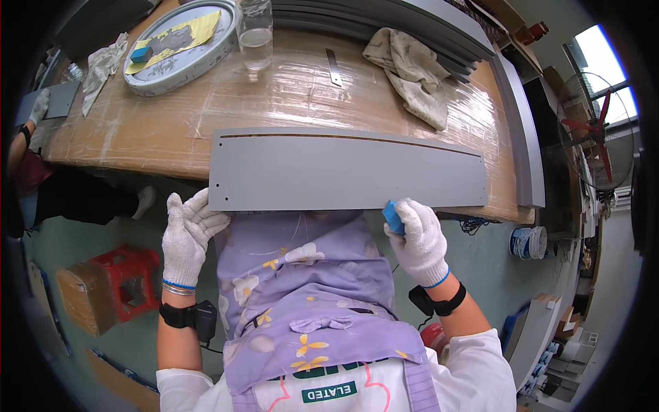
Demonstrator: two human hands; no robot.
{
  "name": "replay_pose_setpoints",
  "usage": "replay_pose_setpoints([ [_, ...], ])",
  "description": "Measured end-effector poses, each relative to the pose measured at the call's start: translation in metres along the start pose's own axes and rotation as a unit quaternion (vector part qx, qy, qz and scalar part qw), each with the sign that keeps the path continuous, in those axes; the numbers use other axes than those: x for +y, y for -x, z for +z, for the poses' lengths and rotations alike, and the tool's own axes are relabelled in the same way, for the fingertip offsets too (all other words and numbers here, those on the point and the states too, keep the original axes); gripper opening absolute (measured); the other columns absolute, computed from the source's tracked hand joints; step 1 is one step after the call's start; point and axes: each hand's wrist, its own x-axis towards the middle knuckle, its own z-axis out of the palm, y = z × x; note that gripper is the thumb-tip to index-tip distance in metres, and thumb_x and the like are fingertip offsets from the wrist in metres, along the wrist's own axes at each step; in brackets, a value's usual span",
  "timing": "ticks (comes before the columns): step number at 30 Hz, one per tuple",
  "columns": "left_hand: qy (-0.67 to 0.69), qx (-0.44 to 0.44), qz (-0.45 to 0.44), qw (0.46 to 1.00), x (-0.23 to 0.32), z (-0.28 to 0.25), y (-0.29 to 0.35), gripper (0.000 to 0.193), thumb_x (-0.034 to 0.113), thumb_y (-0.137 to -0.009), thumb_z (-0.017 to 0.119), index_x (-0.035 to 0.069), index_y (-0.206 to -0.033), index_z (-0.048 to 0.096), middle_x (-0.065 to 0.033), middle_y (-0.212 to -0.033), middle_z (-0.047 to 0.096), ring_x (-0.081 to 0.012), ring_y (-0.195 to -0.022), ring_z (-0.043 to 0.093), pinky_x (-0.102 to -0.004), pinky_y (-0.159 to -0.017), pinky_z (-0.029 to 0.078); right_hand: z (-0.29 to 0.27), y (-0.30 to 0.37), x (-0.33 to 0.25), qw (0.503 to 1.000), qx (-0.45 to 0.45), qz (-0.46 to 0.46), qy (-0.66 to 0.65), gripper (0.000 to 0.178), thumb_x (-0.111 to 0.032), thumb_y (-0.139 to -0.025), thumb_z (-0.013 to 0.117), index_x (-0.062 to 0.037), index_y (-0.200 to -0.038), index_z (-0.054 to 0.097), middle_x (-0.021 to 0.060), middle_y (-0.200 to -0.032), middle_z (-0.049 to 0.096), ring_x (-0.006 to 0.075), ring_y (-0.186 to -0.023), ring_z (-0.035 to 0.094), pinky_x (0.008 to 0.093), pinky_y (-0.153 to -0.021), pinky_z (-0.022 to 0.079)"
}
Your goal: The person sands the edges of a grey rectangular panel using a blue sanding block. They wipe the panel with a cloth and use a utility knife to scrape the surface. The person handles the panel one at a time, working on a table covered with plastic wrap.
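A long grey panel (329, 175) with a narrow brown slot near its far edge and small holes at its ends lies on the plastic-wrapped table, its near edge toward me. My right hand (420, 237), in a white knit glove, grips a small blue block (393, 218) against the panel's near edge, right of the middle. At the panel's near left corner is my left hand (190, 233), also gloved, with its fingers spread and the palm partly showing. It touches or nearly touches that corner.
On the wrapped table (158, 137) stand a round grey lid (180, 79) bearing a yellow sheet (184, 40) and another blue block (141, 55), a glass of clear liquid (256, 48), a metal strip (333, 67) and a crumpled rag (412, 75). Grey panels (419, 31) are stacked behind. A co-worker's gloved hand (40, 106) shows far left.
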Motion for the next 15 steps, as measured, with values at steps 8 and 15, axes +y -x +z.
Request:
replay_pose_setpoints([
  [8, -0.349, 0.013, 0.253, 0.902, 0.011, 0.087, 0.021, 0.032, 0.014, -0.098, 0.055, 0.0, -0.127, 0.056, -0.0101, -0.119, 0.061, -0.0193, -0.108, 0.059, -0.031, -0.096, 0.046, -0.046, -0.004, 0.079, 0.737, 0.171, 0.487, -0.437, 0.034, -0.011, -0.094, 0.058, 0.0003, -0.124, 0.049, 0.0085, -0.101, 0.057, 0.0128, -0.086, 0.061, 0.0284, -0.073, 0.055],
  [15, -0.703, -0.285, 0.464, 0.458, -0.022, 0.209, -0.005, 0.033, 0.008, -0.066, 0.069, 0.008, -0.098, 0.068, -0.0059, -0.093, 0.062, -0.0263, -0.093, 0.06, -0.0445, -0.094, 0.048, -0.014, -0.026, 0.136, 0.711, 0.148, 0.468, -0.503, 0.044, -0.018, -0.093, 0.062, 0.0031, -0.129, 0.048, 0.0095, -0.102, 0.059, 0.013, -0.081, 0.062, 0.0263, -0.071, 0.055],
])
